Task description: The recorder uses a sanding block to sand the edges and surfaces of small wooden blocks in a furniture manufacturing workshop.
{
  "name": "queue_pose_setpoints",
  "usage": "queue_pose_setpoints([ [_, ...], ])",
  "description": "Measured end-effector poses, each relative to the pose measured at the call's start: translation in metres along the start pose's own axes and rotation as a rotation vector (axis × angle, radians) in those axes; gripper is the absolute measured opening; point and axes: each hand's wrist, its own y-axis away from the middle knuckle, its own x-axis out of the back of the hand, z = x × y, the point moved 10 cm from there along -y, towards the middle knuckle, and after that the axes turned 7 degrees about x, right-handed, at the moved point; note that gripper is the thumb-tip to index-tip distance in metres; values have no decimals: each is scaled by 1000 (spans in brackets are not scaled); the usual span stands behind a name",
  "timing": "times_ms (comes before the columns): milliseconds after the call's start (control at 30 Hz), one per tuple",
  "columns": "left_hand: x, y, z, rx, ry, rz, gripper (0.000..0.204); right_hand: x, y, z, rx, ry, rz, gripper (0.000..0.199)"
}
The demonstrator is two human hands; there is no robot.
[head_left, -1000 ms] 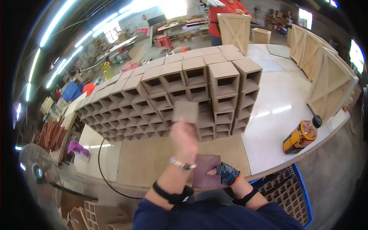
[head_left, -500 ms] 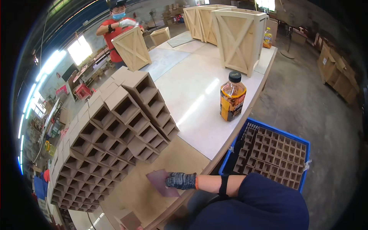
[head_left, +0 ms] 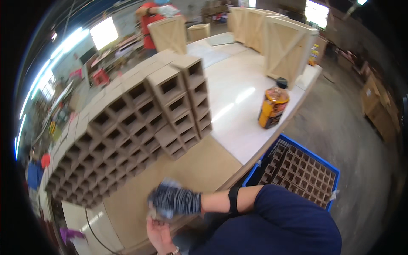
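Observation:
My right hand (head_left: pixel 175 199), in a dark striped knitted glove, is closed and smeared by motion over the near edge of the table. The sandpaper sheet it held a moment ago is barely discernible in the blur. Just below it, my bare left hand (head_left: pixel 160 233) has its fingers curled upward around a small brownish piece (head_left: pixel 158 222), mostly covered by the glove, whose kind I cannot make out. Beyond both hands rises a large stack of brown square-mouthed boxes (head_left: pixel 123 127), their open ends facing me.
A blue crate (head_left: pixel 334 182) with several brown box pieces stands right of the table. On the white tabletop (head_left: pixel 225 100) are a yellow-labelled bottle (head_left: pixel 274 106) and wooden crates (head_left: pixel 284 46). Across the table, a person in red (head_left: pixel 148 25) handles another wooden crate (head_left: pixel 168 34).
My gloved right hand has moved left to meet my left hand, which has come further into view from the bottom edge. The view has shifted, and the sandpaper no longer shows plainly.

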Motion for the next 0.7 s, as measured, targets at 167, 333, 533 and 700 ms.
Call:
queue_pose_setpoints([
  [167, -14, -3, -11, 73, 65, -45, 14, 56, -19, -11, 58, 117, 67, 26],
  [333, -31, -3, -19, 30, 91, 0, 29, 24, -1, 9, -100, -281, -134, 29],
  [533, -41, 1, -12, -29, 118, -48, 38, 15, 9, 25, -134, -472, -153, 53],
  [700, -25, 4, 1, -119, -207, 25, 25, 18, 15, 27, -226, -504, -184, 58],
])
